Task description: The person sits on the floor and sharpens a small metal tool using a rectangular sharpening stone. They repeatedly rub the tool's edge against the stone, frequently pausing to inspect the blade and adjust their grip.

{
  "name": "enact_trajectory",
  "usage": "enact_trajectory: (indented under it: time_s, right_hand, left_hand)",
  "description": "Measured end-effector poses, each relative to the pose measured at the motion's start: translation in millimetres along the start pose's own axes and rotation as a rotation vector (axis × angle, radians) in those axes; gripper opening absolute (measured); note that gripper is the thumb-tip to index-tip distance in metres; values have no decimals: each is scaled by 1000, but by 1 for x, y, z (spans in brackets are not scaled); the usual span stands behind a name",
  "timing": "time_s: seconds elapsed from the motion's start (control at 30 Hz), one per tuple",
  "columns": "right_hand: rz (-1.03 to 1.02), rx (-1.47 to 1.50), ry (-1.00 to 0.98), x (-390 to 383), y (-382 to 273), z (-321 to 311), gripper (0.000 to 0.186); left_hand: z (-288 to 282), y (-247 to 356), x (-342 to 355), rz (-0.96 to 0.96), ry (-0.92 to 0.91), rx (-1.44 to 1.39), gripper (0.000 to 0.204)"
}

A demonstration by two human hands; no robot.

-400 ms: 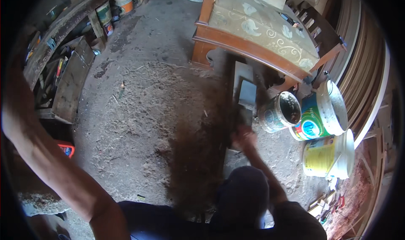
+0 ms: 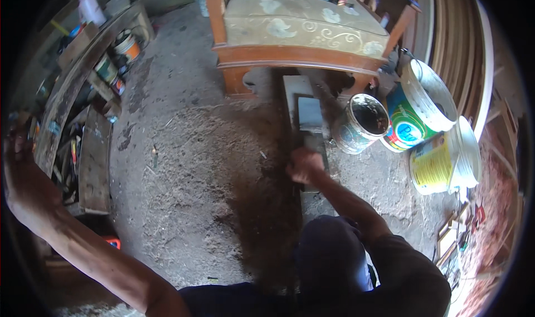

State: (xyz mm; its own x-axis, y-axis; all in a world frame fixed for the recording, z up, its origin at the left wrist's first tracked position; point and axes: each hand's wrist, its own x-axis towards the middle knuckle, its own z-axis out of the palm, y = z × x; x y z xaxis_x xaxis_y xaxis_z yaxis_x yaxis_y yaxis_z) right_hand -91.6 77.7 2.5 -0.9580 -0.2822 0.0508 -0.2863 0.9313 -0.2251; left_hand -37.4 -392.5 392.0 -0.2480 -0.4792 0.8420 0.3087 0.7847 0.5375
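Note:
My left hand (image 2: 22, 155) reaches to the far left, beside the cluttered wooden bench (image 2: 62, 116), its fingers partly spread; whether it touches anything there is unclear. My right hand (image 2: 306, 164) is closed low over a long board (image 2: 295, 86) lying on the floor between my legs and the bed; what its fingers hold is hidden. Just beyond it on the board lie a pale blue-grey rectangular block (image 2: 309, 112) and a darker slab (image 2: 312, 140). My knee (image 2: 326, 244) rises just behind the right hand.
A wooden bed frame (image 2: 290, 58) with a patterned mattress (image 2: 301, 22) stands ahead. Three buckets (image 2: 359, 139) (image 2: 404, 125) (image 2: 432, 166) are at right, before stacked timber strips (image 2: 457, 27). A wooden crate (image 2: 96, 161) with tools sits left. Shavings litter the concrete floor (image 2: 184, 177).
My view has shifted, so the bed and crate sit differently in it. My left fingers show now where they were dark and blurred; my right hand is less blurred and sits slightly higher in view.

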Motion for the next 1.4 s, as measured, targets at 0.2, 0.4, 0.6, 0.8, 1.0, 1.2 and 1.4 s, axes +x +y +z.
enact_trajectory:
  time_s: [0.2,0.4,0.6,0.8,1.0,1.2,1.4]
  right_hand:
    - [70,45,138,7,19,-7,30]
    - [-33,51,59,-14,20,-9,32]
    - [-221,-24,30,-25,0,-5,33]
    - [-119,-36,67,-6,16,-1,31]
    - [168,24,4,-1,28,-21,34]
    - [173,18,1,-27,28,-16,34]
    - [156,-67,23,-39,7,-9,32]
  left_hand:
    - [-13,-23,7,-22,-150,-695,31]
    - [1,-10,-7,-46,-164,-589,36]
    - [20,-3,-20,-30,-355,-638,31]
    - [29,5,-22,-87,-281,-735,31]
    - [13,9,-8,-63,-200,-684,32]
    - [21,0,-15,-62,-345,-683,32]
    - [38,9,-29,-52,-409,-724,34]
